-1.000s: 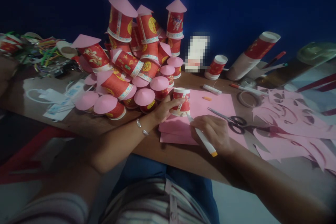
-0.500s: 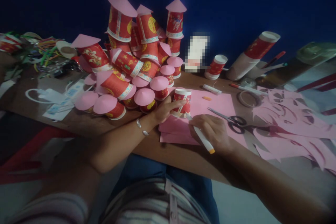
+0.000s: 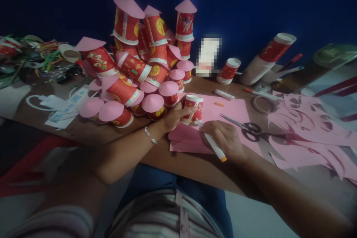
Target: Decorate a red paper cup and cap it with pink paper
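Observation:
My left hand [image 3: 176,115] is wrapped round a small red paper cup [image 3: 198,111] with a white rim, held upright over pink paper [image 3: 189,145]. In my right hand [image 3: 225,137] is a white marker [image 3: 213,143] with an orange end, its tip at the lower right side of the cup. Whether the tip touches the cup I cannot tell. Black-handled scissors [image 3: 249,130] lie on the pink paper just right of my right hand. Beyond the cup, an orange marker cap [image 3: 219,104] rests on the same paper.
Red cups with pink cone roofs [image 3: 152,63] are piled at the left. A glue stick [image 3: 224,95], a lone red cup [image 3: 229,71] and a leaning cup stack [image 3: 269,59] stand or lie behind. Pink offcuts [image 3: 312,126] and a tape roll [image 3: 263,104] are at the right, a power strip [image 3: 67,106] far left.
The right hand and marker have shifted very slightly left and up against the cup. My left hand keeps its hold, and the view has moved a touch.

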Motion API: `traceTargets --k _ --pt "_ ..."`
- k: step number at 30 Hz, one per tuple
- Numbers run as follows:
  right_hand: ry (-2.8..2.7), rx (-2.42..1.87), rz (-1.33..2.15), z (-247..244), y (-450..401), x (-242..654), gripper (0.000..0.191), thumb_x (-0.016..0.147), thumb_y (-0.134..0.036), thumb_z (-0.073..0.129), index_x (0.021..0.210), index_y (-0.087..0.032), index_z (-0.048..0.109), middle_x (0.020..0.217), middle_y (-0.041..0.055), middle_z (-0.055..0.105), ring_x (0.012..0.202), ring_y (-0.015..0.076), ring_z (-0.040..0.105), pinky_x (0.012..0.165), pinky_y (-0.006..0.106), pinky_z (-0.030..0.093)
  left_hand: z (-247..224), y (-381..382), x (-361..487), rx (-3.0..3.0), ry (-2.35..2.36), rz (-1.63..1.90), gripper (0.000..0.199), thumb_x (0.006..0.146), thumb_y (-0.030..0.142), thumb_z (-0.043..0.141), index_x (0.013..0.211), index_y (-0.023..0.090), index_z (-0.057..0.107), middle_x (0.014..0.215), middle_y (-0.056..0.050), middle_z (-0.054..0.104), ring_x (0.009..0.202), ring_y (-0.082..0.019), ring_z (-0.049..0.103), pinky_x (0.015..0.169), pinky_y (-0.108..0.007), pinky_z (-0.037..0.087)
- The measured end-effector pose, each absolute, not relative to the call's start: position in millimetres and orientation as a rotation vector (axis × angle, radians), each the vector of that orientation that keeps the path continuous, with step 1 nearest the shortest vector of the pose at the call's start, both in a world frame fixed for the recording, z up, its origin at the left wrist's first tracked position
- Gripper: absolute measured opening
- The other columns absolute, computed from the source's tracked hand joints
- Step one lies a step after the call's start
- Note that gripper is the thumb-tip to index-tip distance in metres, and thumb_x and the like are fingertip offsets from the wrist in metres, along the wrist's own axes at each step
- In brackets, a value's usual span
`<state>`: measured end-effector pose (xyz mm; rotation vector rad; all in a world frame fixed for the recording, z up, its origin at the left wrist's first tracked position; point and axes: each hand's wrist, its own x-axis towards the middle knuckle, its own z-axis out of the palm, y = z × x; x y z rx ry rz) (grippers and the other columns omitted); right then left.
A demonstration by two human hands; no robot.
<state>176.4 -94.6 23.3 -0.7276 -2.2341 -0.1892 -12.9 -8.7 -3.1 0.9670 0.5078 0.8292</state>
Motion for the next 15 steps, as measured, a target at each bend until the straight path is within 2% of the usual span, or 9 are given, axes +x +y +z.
traceTargets --k 8,15 --pt "-2.213 -0.731 -0.192 26.0 -94.1 175.7 0.013 0.095 -0.007 0.059 0.105 -0.014 0.058 0.08 0.0067 0.071 0.069 0.017 0.067 0.062 0.028 0.054 0.1 -10.4 -11.4 0.959 0.507 0.85 0.04 0.078 0.033 0.081 0.107 0.016 0.059 0.085 -0.002 0.069 0.074 -0.016 0.067 0.07 -0.03 0.055" --pt "-2.201 -0.735 -0.192 24.8 -95.2 174.2 0.012 0.094 -0.006 0.061 0.104 -0.013 0.059 0.079 0.0068 0.071 0.069 0.0169 0.067 0.062 0.028 0.053 -2.2 -9.0 -12.4 0.959 0.521 0.86 0.044 0.079 0.033 0.08 0.115 0.017 0.06 0.088 -0.003 0.07 0.078 -0.018 0.068 0.072 -0.032 0.055"
